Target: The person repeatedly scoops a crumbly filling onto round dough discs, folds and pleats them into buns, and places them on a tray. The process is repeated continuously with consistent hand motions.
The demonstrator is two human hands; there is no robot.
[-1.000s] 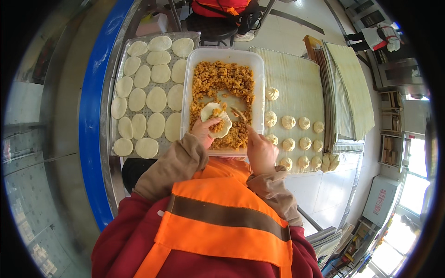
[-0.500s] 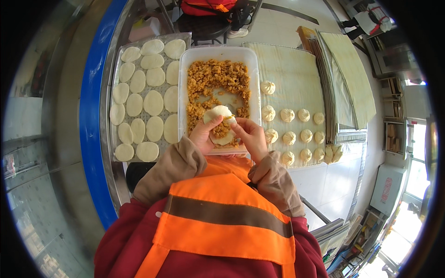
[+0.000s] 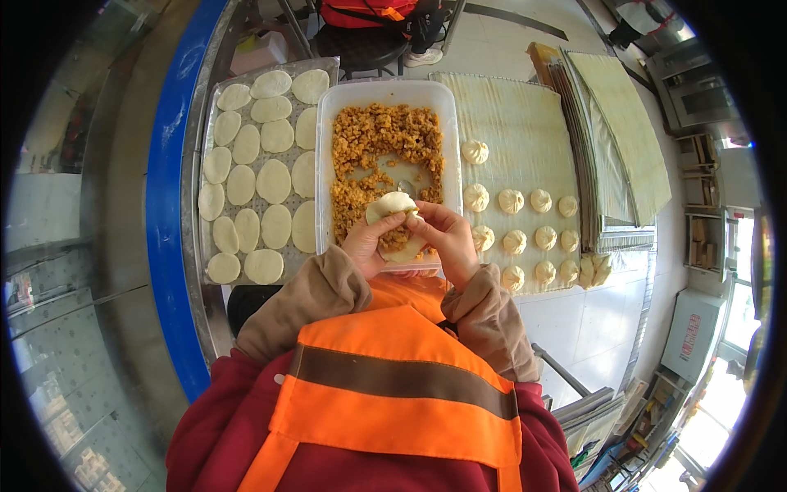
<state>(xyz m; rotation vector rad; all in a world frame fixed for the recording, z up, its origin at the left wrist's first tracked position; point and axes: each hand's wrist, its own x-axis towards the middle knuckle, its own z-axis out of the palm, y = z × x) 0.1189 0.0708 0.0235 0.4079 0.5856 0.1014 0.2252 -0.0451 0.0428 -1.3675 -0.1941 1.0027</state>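
Between my hands a round dough wrapper (image 3: 388, 207) with brown filling in its middle is held over the near end of a white plastic tub (image 3: 449, 148). My left hand (image 3: 366, 243) supports it from the left, thumb lying across the filling. Fingertips of my right hand (image 3: 449, 236) pinch the wrapper's right edge, where a few folds gather. Inside the tub is a crumbly brown filling (image 3: 385, 131), with a scooped-out hollow in which part of a metal utensil (image 3: 407, 189) shows. The fingers under the dough are hidden.
Flat dough rounds (image 3: 273, 181) cover a tray (image 3: 310, 72) on the left. Pleated buns (image 3: 511, 202) sit in rows on a lined tray (image 3: 508, 107) to the right. Stacked trays with cloths (image 3: 615, 139) stand beyond it. A person in dark trousers (image 3: 426, 29) is at the far side.
My right fingers have moved slightly up and left along the wrapper's edge, gathering it inward. My left thumb has come further over the filling.
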